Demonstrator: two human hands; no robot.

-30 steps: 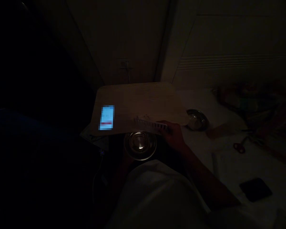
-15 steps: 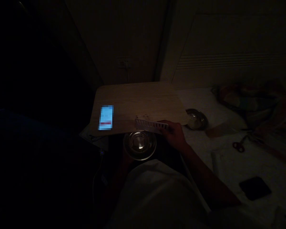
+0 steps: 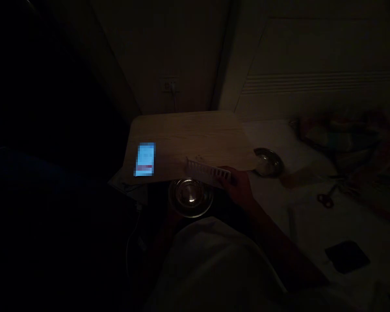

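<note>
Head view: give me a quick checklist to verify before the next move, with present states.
1. Right hand holding the slotted strip: ok.
2. Near metal bowl at the near edge of the tabletop, open side up: ok.
3. Left hand gripping that bowl securely: cannot tell, too dark.
4. Tabletop free of dark specks: not ok, some lie just beyond the strip.
5. Lit screen apart from the strip: ok.
6. Lighting: not ok, very dim.
</note>
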